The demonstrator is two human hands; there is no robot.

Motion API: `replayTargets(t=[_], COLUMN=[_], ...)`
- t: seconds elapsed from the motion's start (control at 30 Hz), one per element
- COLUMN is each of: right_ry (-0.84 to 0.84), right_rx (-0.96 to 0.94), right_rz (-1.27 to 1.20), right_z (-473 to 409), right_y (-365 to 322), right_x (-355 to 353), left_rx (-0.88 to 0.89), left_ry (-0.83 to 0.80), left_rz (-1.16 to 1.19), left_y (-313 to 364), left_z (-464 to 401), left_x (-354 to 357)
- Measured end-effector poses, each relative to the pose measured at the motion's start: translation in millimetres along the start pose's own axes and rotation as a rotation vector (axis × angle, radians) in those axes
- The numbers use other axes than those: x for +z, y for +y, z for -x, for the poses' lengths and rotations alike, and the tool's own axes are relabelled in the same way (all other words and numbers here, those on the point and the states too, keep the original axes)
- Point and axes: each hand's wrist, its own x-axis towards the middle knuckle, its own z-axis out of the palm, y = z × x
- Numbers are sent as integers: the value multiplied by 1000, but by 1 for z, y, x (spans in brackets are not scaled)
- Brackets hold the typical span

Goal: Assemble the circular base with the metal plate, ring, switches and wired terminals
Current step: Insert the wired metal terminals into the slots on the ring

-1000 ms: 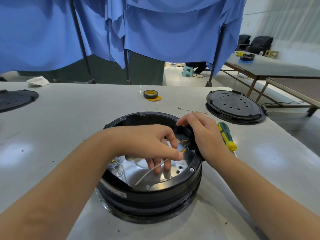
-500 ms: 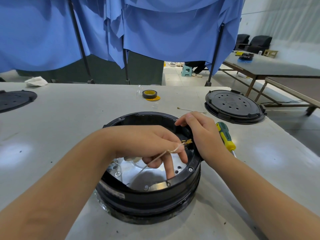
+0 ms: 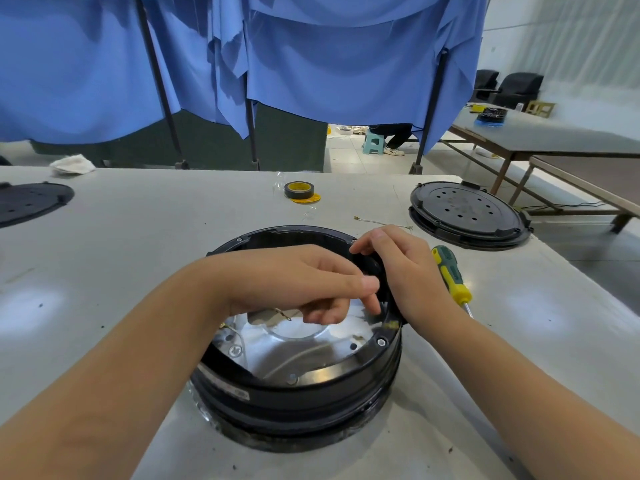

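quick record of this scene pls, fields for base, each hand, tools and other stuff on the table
base: black circular base on grey table, metal plate inside
left hand: left hand over the opening, fingers curled inside; grip unclear
right hand: right hand on the base's right rim
tools: screwdriver right of base
other: tape roll, loose wire, black cover

Both forearms are bare from the near edge of the view to the wrists; no sleeve, cuff or glove shows on either. The left hand and right hand are bare too, with no ring, watch, strap or bracelet on the fingers or wrists. The nails that can be seen, on the left thumb and on the right hand's uppermost finger, are short and unpainted. Nothing above the forearms, neither upper arms nor clothing, comes into view.
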Motion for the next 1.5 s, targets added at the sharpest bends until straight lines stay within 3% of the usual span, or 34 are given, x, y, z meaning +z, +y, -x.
replayTargets(t=[0.3,0.57,0.77,1.07,1.27,1.5], right_ry=[0,-1,0,1,12,19], right_rx=[-8,-22,-31,-9,6,19], right_rz=[27,25,36,25,18,13], right_z=[0,-1,-1,-1,-1,-1], right_y=[1,2,2,3,2,1], right_x=[0,0,0,0,0,1], left_rx=[-52,-14,-17,-113,-156,-133], left_ry=[76,178,156,446,615,660], left_rz=[-60,-249,-207,-356,-653,-807], left_y=[3,13,16,5,7,11], left_z=[-4,-6,-4,-13,-15,-16], left_x=[8,26,26,23,31,39])
